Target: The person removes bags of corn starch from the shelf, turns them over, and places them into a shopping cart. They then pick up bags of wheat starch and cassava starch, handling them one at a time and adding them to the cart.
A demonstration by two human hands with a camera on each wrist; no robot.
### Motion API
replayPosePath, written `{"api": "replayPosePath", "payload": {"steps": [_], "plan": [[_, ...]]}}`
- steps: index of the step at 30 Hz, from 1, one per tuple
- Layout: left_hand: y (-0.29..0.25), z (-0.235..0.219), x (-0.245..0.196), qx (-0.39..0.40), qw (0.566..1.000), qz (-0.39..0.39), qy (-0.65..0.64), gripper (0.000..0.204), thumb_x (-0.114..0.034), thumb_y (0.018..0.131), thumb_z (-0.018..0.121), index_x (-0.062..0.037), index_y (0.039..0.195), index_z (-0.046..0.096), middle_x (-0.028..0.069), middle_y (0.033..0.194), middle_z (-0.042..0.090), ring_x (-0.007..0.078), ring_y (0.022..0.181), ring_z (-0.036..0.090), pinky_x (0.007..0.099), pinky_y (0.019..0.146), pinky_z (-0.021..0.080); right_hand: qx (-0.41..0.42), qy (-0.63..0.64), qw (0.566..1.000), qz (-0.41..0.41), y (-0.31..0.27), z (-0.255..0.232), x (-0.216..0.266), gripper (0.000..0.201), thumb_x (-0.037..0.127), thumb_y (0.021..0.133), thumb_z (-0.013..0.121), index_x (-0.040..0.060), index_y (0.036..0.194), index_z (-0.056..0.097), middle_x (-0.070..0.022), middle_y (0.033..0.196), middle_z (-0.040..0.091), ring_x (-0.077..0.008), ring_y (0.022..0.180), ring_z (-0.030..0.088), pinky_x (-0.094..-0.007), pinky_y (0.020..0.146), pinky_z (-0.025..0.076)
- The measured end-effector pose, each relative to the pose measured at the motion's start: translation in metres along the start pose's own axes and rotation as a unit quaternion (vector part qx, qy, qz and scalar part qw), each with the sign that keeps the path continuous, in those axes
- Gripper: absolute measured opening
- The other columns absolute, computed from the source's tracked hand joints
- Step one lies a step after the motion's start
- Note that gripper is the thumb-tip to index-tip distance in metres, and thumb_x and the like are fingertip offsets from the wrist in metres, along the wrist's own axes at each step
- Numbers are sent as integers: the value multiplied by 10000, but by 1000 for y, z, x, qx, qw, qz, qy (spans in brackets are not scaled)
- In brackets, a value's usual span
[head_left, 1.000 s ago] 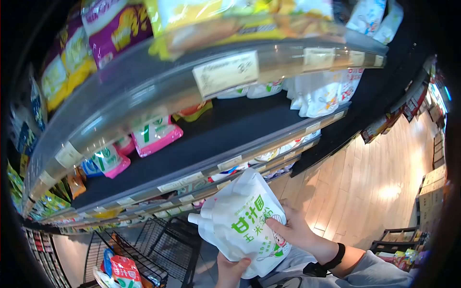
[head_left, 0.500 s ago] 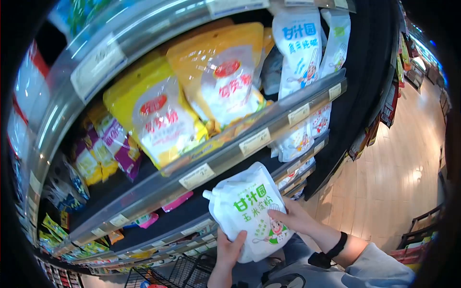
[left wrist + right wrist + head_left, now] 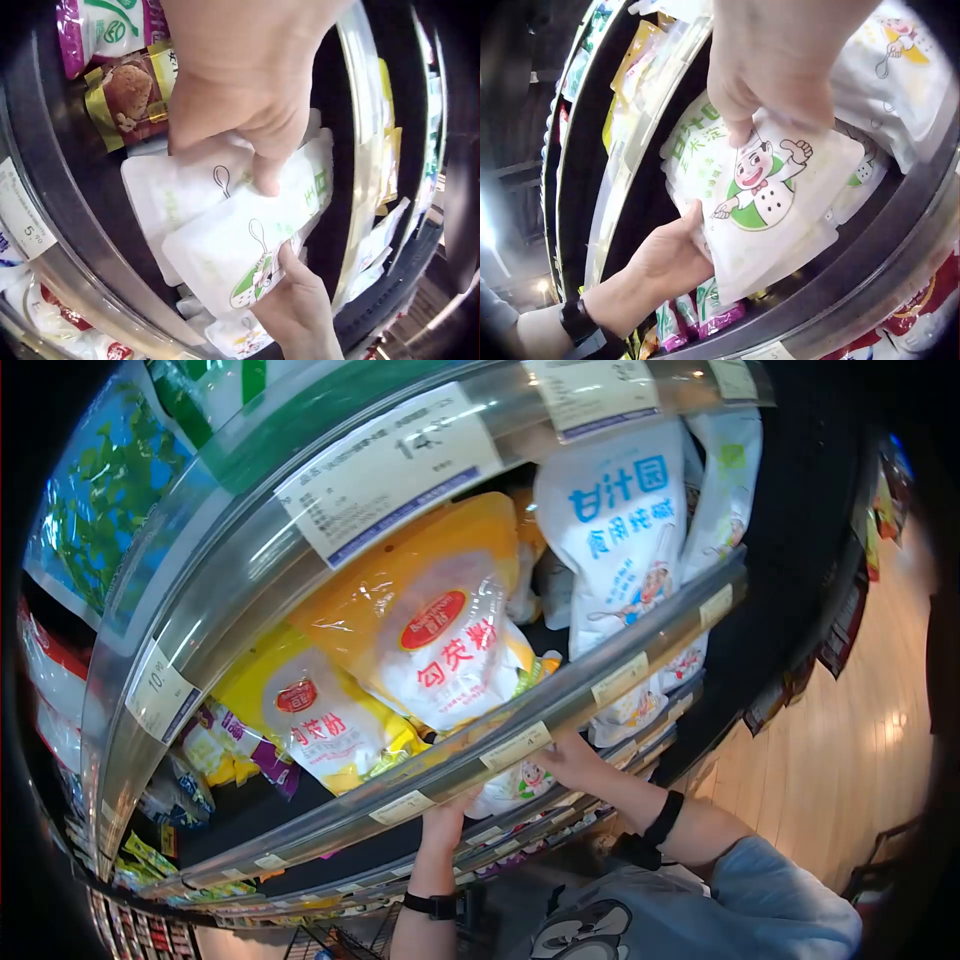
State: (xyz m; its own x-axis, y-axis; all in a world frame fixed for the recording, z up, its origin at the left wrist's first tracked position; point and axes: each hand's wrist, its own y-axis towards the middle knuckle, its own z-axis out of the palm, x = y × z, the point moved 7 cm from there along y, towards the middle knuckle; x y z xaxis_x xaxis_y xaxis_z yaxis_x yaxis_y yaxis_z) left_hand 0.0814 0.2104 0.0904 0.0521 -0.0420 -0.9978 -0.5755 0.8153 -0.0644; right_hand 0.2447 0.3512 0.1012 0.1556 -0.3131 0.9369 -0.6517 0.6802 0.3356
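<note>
White starch pouch (image 3: 769,199) with chef cartoon lies tilted inside the shelf bay, atop other white pouches (image 3: 172,187), pinched at one end by the left hand (image 3: 247,90) and at the other by the right hand (image 3: 780,60), below yellow bags (image 3: 430,630) behind the price rail (image 3: 520,735).

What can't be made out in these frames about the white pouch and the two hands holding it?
- Head view: most of the white pouch and the fingers of both the left hand and right hand are hidden behind the shelf rail.
- Left wrist view: the pouch's spout is covered by the left hand.
- Right wrist view: the pouch's top edge is hidden under the right hand.
- Price tags: print too small.
</note>
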Motion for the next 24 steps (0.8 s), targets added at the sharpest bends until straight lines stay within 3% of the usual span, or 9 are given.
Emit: {"api": "replayPosePath", "payload": {"steps": [3,5,8,11,15,17,19,21,24], "plan": [[-8,0,-1,-11,1000,-5,-6,518,-33,754,712,1,1226,503,93,1176,569,189,1068,530,333,920,417,15,12,1000,3,1,0,1,320,134,832,634,12,1120,567,-175,1085,604,-298,1040,560,-374,878,431],[-10,-7,5,-18,1000,6,7,504,-39,768,704,2,1228,500,87,1174,568,173,1059,527,332,912,420,92,1,991,101,0,5,-2,334,125,828,633,16,1134,557,-173,1098,593,-304,1058,546,-379,899,419],[-12,-11,9,-49,998,-18,47,456,-32,784,680,1,1208,517,79,1155,573,165,1029,532,328,886,432,90,-58,990,92,2,9,-15,350,112,822,626,13,1147,544,-169,1119,582,-313,1062,541,-378,921,409],[-7,-26,23,-64,998,14,-18,412,-28,786,670,5,1175,541,74,1121,586,164,991,538,318,858,444,96,-94,988,71,10,19,-20,341,135,837,614,8,1145,542,-170,1128,579,-310,1070,536,-373,923,410],[-9,-32,33,-79,990,5,120,406,-39,776,684,7,1159,556,66,1096,601,167,974,542,301,841,454,135,-98,982,84,9,26,-40,336,173,854,605,19,1147,546,-160,1149,577,-276,1078,538,-367,925,411],[-8,-23,39,-25,992,-19,125,430,-53,774,700,9,1172,550,69,1117,599,170,994,541,306,858,455,123,-91,981,123,7,24,-53,351,182,869,596,21,1174,528,-147,1179,565,-253,1103,525,-360,939,402],[-11,-19,41,-23,996,-40,82,446,-61,778,706,12,1186,542,77,1133,597,174,1016,538,309,883,450,161,-108,973,128,5,18,-57,398,214,878,597,27,1217,503,-140,1227,540,-245,1139,502,-351,958,388],[-11,-16,42,-4,997,-34,65,418,-63,799,686,18,1183,542,80,1132,599,179,1017,543,308,891,449,176,-46,968,172,3,13,-71,459,239,852,641,35,1238,496,-138,1246,531,-237,1162,487,-344,969,379],[-13,-18,47,-23,997,-16,71,377,-50,816,663,16,1170,550,82,1108,610,177,1002,553,312,885,453,189,-31,968,162,-3,8,-69,488,250,834,665,39,1241,499,-132,1241,540,-231,1156,489,-340,966,381]]}}
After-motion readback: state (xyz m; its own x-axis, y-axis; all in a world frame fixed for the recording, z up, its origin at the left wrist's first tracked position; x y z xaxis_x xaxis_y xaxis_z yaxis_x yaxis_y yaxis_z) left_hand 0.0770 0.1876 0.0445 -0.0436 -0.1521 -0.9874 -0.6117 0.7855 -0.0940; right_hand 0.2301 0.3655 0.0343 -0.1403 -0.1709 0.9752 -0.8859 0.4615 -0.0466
